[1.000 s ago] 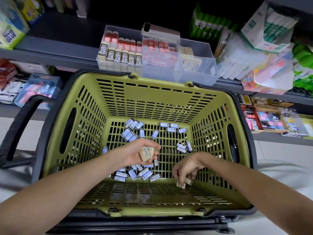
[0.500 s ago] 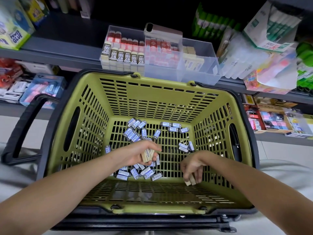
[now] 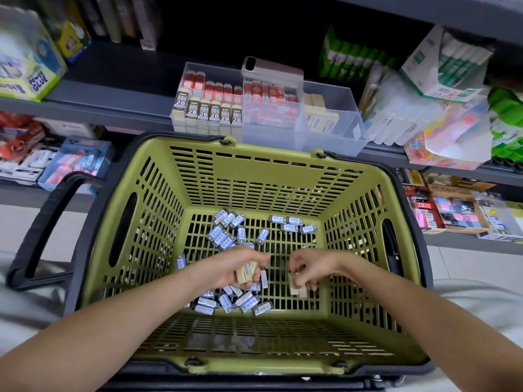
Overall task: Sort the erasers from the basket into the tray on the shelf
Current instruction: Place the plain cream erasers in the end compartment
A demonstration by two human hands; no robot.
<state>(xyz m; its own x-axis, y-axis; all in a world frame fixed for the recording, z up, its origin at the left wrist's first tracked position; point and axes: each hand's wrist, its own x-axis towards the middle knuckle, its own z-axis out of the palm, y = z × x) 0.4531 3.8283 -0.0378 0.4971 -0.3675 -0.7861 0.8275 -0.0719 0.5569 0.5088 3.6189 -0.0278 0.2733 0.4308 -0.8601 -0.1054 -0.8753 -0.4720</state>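
at the far left a power glue box [image 3: 29, 77] sits on the upper shelf, and below it the black handle [image 3: 42, 227] of the basket lies folded out to the side. the green basket [image 3: 158, 165] fills the middle of the view, its slotted floor strewn with blue-sleeved erasers [image 3: 225, 237], their long axes pointing every which way, in one cluster toward the far wall and another toward the near wall.

the left hand [image 3: 226, 268] is low inside the basket, fingers curled around a beige stack [image 3: 247, 274] of erasers. the stack's long axis is tilted, upper end toward the far right, lower end toward the near left.

just beside it, not touching, the right hand [image 3: 310, 265] hangs with fingertips curled down, pinching a beige pair [image 3: 297, 290] of erasers close above the basket floor. their long axes run roughly far to near, free ends pointing at the near wall.

beyond the basket's far rim, the clear tray [image 3: 335, 137] sits on the shelf: 2b erasers stand upright in its left compartment, red ones in the middle, beige ones at the right. a phone [image 3: 271, 69] rests across its top.
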